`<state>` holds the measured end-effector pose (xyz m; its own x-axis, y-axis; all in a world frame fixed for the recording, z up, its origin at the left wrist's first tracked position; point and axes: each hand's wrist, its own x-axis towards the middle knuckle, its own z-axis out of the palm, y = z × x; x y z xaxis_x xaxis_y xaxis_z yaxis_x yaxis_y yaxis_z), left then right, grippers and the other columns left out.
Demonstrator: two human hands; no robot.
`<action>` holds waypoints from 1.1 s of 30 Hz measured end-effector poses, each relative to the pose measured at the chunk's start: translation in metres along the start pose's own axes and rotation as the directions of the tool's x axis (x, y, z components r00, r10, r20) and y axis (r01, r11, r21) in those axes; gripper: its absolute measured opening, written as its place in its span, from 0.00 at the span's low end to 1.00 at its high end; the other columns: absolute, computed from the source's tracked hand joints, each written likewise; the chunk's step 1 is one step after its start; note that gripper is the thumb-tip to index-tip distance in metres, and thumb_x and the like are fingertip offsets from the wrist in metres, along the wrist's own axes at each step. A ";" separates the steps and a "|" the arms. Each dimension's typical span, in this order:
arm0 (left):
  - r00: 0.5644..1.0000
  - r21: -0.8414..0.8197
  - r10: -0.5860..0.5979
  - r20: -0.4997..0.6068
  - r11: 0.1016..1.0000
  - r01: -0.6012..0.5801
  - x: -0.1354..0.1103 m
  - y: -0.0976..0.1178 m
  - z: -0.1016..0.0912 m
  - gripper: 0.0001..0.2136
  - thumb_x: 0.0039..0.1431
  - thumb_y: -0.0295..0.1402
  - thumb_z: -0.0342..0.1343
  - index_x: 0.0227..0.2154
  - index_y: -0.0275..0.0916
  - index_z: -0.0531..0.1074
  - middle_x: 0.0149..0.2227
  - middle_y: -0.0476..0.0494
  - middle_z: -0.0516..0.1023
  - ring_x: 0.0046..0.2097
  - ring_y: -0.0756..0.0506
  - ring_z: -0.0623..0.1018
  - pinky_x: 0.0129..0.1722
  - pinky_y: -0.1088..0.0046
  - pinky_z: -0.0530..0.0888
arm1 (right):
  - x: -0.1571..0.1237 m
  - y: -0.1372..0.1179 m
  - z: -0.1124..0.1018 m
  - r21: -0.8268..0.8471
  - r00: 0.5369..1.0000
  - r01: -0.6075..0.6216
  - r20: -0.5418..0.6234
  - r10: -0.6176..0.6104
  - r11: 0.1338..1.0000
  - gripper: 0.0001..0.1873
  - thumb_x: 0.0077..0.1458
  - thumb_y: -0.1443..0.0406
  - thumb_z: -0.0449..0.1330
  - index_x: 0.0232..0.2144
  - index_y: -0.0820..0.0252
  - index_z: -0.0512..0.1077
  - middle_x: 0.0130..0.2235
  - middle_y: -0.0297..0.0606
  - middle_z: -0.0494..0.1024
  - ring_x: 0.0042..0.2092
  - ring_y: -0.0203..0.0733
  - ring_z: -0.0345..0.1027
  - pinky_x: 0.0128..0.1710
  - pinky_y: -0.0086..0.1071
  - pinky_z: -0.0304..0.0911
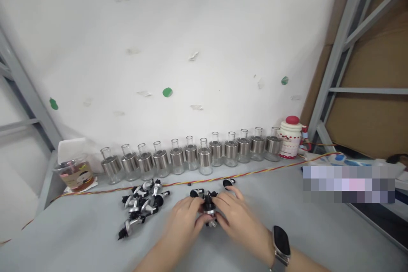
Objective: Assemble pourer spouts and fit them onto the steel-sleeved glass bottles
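Both hands meet at the middle of the grey table (pixel 287 221), the left hand (pixel 183 221) and the right hand (pixel 237 219) curled inward from either side around one small black-and-silver pourer cap (pixel 209 209), fingertips pinching it between them, probably so it can be steadied or twisted. Motion blur keeps me from telling exactly how the fingers sit or what the cap's lower part looks like. At nine o'clock from the hands lies a heap of similar caps (pixel 142 204), close enough to draw from. At twelve o'clock a row of glass bottles (pixel 191 155) with steel collars lines the wall, open-necked. A twisted red-and-yellow cable (pixel 255 173) runs in front of them. A smartwatch (pixel 281 244) is on the right wrist; the forearms are cut off by the frame's lower edge.
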<state>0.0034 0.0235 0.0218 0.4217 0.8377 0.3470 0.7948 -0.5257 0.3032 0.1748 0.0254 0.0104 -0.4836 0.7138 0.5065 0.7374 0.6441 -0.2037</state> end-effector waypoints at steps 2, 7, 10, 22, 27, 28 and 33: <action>0.998 0.106 0.052 0.032 0.993 -0.055 0.000 0.000 -0.002 0.09 0.51 0.36 0.53 0.34 0.38 0.67 0.33 0.44 0.74 0.36 0.43 0.73 0.35 0.66 0.70 | -0.001 0.000 0.001 0.005 1.000 0.004 0.003 -0.004 1.000 0.12 0.49 0.74 0.53 0.36 0.57 0.66 0.33 0.32 0.71 0.37 0.38 0.64 0.51 0.42 0.46; 0.987 0.193 0.137 0.081 0.970 -0.150 -0.001 -0.002 -0.003 0.10 0.54 0.36 0.50 0.37 0.38 0.64 0.35 0.45 0.71 0.36 0.44 0.71 0.35 0.68 0.69 | -0.002 -0.001 0.002 0.004 1.000 0.008 -0.014 -0.008 1.000 0.09 0.48 0.74 0.55 0.33 0.57 0.66 0.32 0.32 0.71 0.36 0.38 0.64 0.50 0.41 0.48; 0.981 0.212 0.162 0.106 0.960 -0.182 -0.001 0.000 -0.004 0.06 0.56 0.34 0.48 0.35 0.39 0.64 0.34 0.47 0.70 0.35 0.45 0.71 0.34 0.68 0.68 | -0.001 -0.001 0.001 -0.007 1.000 -0.005 -0.026 0.005 1.000 0.07 0.47 0.72 0.56 0.32 0.59 0.66 0.31 0.34 0.71 0.35 0.39 0.64 0.47 0.41 0.50; 0.950 0.229 0.291 0.116 0.922 -0.311 -0.004 0.001 0.000 0.03 0.57 0.29 0.46 0.29 0.39 0.63 0.32 0.48 0.70 0.33 0.45 0.68 0.32 0.69 0.66 | 0.000 -0.006 -0.006 0.014 0.999 0.045 0.026 -0.045 0.999 0.06 0.43 0.70 0.58 0.21 0.60 0.63 0.25 0.30 0.68 0.29 0.36 0.60 0.38 0.33 0.50; 0.942 0.164 0.321 0.101 0.928 -0.334 -0.004 -0.003 0.001 0.04 0.56 0.29 0.47 0.27 0.39 0.64 0.31 0.48 0.70 0.33 0.47 0.68 0.33 0.71 0.65 | 0.000 -0.011 -0.013 0.063 0.995 0.053 0.081 -0.058 0.997 0.07 0.46 0.70 0.56 0.19 0.61 0.62 0.24 0.30 0.67 0.29 0.34 0.59 0.35 0.31 0.49; 0.941 0.161 0.323 0.101 0.928 -0.336 -0.004 -0.004 0.001 0.04 0.56 0.29 0.47 0.27 0.39 0.64 0.30 0.48 0.70 0.33 0.47 0.69 0.32 0.72 0.65 | -0.001 -0.013 -0.014 0.068 0.994 0.056 0.087 -0.062 0.996 0.08 0.47 0.71 0.56 0.19 0.61 0.62 0.24 0.30 0.67 0.29 0.34 0.59 0.35 0.31 0.49; 0.950 0.145 0.305 0.064 0.939 -0.311 -0.004 -0.003 0.003 0.06 0.57 0.29 0.45 0.26 0.39 0.64 0.29 0.48 0.71 0.33 0.46 0.69 0.33 0.71 0.66 | -0.001 -0.013 -0.015 0.093 0.993 0.078 0.084 -0.086 0.993 0.08 0.49 0.72 0.52 0.20 0.60 0.62 0.24 0.31 0.67 0.29 0.35 0.59 0.35 0.32 0.49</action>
<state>0.0005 0.0216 0.0172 0.6711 0.6450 0.3655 0.6785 -0.7330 0.0478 0.1724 0.0122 0.0255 -0.5827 0.6766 0.4502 0.6506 0.7203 -0.2405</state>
